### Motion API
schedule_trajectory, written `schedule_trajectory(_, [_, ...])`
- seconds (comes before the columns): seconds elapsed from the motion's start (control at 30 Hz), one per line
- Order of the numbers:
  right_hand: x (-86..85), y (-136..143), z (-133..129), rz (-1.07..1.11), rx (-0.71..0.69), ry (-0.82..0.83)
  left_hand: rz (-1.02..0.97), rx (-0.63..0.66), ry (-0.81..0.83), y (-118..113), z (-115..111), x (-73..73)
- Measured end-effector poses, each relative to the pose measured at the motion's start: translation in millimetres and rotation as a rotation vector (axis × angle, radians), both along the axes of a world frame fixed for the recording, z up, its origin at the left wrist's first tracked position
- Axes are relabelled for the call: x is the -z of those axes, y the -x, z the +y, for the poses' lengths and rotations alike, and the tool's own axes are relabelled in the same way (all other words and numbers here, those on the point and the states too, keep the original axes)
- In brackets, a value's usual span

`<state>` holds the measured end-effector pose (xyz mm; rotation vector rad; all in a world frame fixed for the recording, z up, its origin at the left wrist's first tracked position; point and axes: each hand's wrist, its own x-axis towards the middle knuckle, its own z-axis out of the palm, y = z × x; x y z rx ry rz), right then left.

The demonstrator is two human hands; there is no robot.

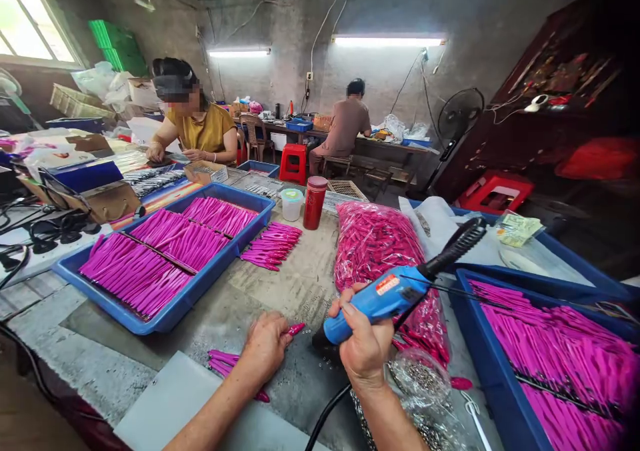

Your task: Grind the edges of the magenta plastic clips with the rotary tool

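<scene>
My right hand (367,338) is wrapped round a blue power tool (377,301), its black nose tilted down toward the table. Just left of that nose, my left hand (267,341) has its fingers closed on a small pink piece (296,329) with a pointed end. Several purple-pink sticks (223,361) lie partly under my left forearm. Tiny metal rings (320,304) are scattered on the table between and beyond my hands. A clear bag of small metal parts (420,378) sits right of my right wrist.
Blue trays of pink sticks stand left (145,324) and right (493,378). A pink-filled plastic bag (377,241), a red bottle (315,204), a white tub (291,206) and a stick pile (273,244) lie beyond my hands. Two people sit farther back. A black cable (327,411) crosses the front.
</scene>
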<state>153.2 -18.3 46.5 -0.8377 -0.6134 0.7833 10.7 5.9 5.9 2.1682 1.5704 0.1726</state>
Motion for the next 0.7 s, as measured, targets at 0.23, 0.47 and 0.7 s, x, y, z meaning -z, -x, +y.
schedule_trajectory(0.23, [3.5, 24, 23, -0.105, -0.05, -0.01, 0.078, 0.02, -0.027, 0, -3, 2.4])
schedule_trajectory(0.47, [2.5, 31, 28, -0.158, -0.047, -0.041, 0.062, 0.02, -0.025, -1, -2, 3.8])
schedule_trajectory(0.7, [5.2, 31, 30, -0.18, -0.069, -0.056, 0.054, 0.006, -0.016, -1, -3, 3.5])
